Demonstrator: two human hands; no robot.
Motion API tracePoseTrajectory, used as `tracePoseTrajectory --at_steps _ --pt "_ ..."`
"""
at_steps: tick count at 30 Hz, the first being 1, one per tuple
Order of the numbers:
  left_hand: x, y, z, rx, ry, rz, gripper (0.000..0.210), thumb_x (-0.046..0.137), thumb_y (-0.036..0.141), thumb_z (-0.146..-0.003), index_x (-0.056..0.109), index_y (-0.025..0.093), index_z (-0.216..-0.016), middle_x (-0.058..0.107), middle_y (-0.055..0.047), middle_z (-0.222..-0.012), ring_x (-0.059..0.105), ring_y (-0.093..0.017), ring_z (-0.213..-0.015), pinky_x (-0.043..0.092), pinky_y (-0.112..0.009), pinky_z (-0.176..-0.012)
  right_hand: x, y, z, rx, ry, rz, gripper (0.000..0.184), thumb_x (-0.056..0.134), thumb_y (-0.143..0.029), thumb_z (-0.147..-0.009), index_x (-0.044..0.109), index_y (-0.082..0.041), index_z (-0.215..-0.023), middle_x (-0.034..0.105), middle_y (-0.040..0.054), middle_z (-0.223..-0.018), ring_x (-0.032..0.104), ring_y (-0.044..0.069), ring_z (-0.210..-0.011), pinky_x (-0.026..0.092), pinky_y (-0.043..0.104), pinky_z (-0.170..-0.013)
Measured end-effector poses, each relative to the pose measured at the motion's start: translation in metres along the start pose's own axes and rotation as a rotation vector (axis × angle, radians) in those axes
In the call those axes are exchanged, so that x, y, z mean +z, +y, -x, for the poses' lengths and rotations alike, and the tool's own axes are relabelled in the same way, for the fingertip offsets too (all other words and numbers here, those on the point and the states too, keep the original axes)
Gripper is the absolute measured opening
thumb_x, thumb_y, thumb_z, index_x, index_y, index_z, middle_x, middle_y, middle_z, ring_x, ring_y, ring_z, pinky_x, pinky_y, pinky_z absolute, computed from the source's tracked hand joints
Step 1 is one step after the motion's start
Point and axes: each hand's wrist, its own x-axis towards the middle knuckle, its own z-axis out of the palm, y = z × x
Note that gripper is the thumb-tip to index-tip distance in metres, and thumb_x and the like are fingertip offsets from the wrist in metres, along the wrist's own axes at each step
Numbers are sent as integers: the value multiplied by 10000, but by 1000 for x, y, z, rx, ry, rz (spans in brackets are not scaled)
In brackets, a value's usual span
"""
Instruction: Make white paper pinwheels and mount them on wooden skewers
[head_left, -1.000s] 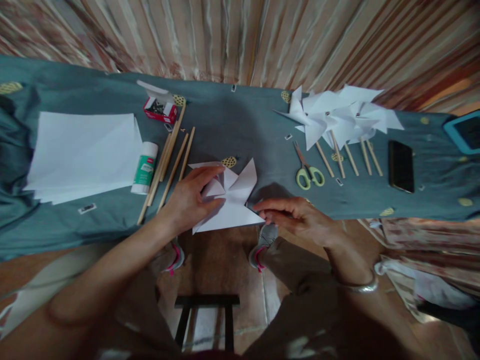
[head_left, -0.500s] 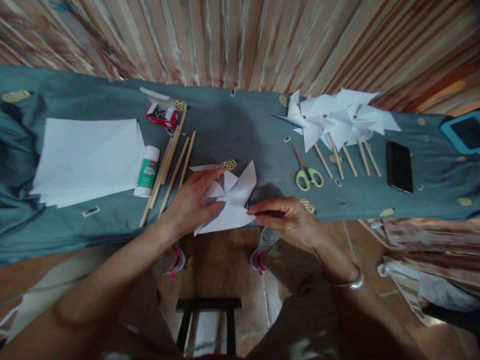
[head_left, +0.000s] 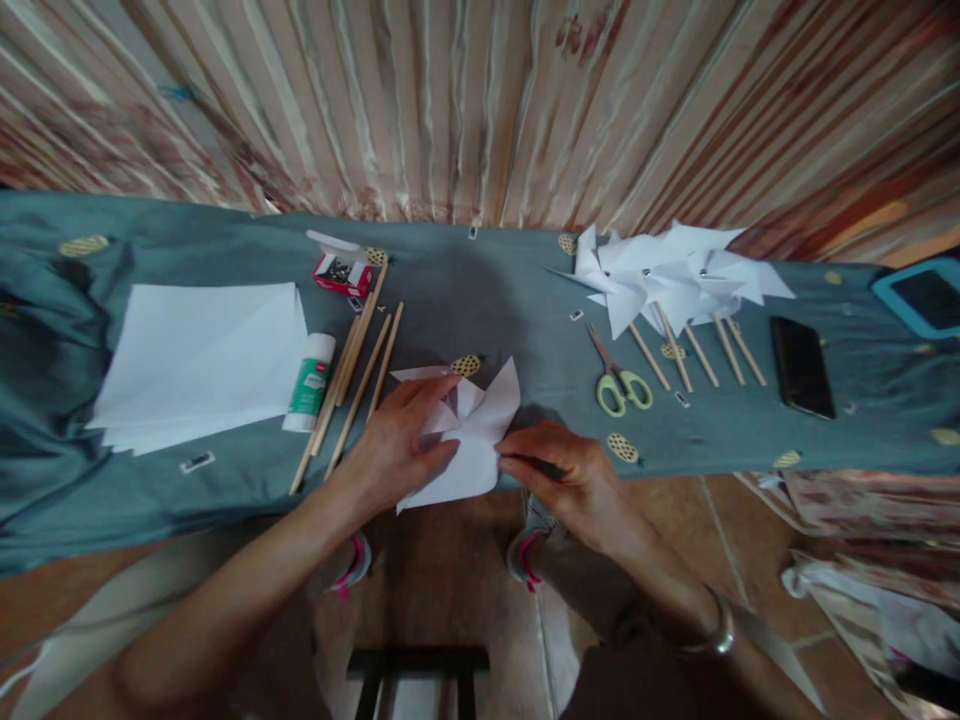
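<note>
A white paper pinwheel (head_left: 471,455), partly folded, lies at the front edge of the cloth-covered table. My left hand (head_left: 409,435) holds it from the left, index finger and thumb pressing on the folded-in blades near the centre. At the pinwheel's lower right, my right hand (head_left: 562,470) pinches a paper corner between thumb and index finger, and that corner curls upward. The far right blade stands raised. Left of the pinwheel lie several loose wooden sticks (head_left: 349,395). Green-handled scissors (head_left: 619,375) rest to the right, apart from my hand.
White paper sheets (head_left: 202,350) are stacked at left beside a glue stick (head_left: 310,383). Behind the sticks stands an open red box (head_left: 343,275) of small metal pins. Several finished pinwheels (head_left: 660,270) on sticks lie at back right, near a black phone (head_left: 802,367) and a blue-framed device (head_left: 922,298).
My right hand has drawn the pinched lower-right corner slightly inward, curling the paper's edge. My left hand keeps its hold. The whole view has shifted, with the table lower in the picture.
</note>
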Motion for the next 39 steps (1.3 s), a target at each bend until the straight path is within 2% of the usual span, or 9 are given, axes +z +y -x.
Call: tracePoseTrajectory --at_steps 3,6,9,12,16,20,26,32,39 --pt "0 -2 0 13 17 29 566 632 227 -800 498 223 -1350 607 -106 -1311 570 -275 -1215 456 -499 -1052 -13 -6 1 -48 103 121 191 656 -237 -876 703 -231 -1061 736 36 -969 669 184 -878 553 362 -793" --pt "-2 -2 0 17 18 75 548 636 279 -819 502 221 -1347 614 -107 -1313 576 -268 -1213 455 -484 -1052 -15 -23 5 -191 227 269 194 606 -173 -908 674 -214 -1085 725 56 -1035 656 195 -971 534 380 -874" --pt "-4 -1 -1 16 21 108 528 627 346 -839 518 185 -1330 628 -114 -1300 589 -261 -1198 466 -447 -1043 6 -41 9 -419 128 369 147 575 -120 -916 661 -145 -1031 728 76 -954 651 185 -906 545 335 -818" --pt "-6 -1 -2 31 24 120 493 618 369 -847 552 165 -1291 641 -121 -1283 599 -259 -1187 466 -424 -1042 37 -46 12 -466 13 533 104 575 -175 -924 665 -124 -936 726 94 -913 636 205 -842 545 342 -757" --pt "-7 0 -3 60 21 117 478 593 390 -866 562 164 -1286 643 -129 -1288 596 -258 -1195 464 -434 -1040 64 -37 14 -512 84 674 96 569 -104 -903 662 -102 -925 721 108 -923 608 212 -819 525 337 -738" --pt "-7 2 -3 60 5 119 464 574 448 -882 595 182 -1261 644 -118 -1290 593 -249 -1197 465 -419 -1038 66 -29 14 -535 112 702 115 549 -98 -909 659 -112 -876 725 110 -957 592 210 -825 511 326 -737" --pt "-6 2 -2 49 13 98 364 504 389 -916 667 190 -1173 658 -103 -1249 606 -233 -1161 469 -406 -1038 63 -28 14 -528 105 697 208 483 -76 -926 645 -130 -807 711 100 -886 580 197 -751 502 316 -694" --pt "-4 0 -4 109 23 65 327 472 340 -920 719 173 -1055 673 -128 -1180 620 -256 -1116 504 -436 -994 59 -25 16 -435 76 555 152 514 -77 -919 640 -129 -851 685 84 -840 602 195 -807 518 304 -744" --pt "2 -3 -4 126 23 5 256 541 246 -873 707 190 -1059 656 -105 -1204 598 -254 -1135 492 -456 -1005 55 -24 14 -339 45 400 203 458 -90 -946 634 -152 -867 695 78 -855 638 180 -815 531 308 -770"
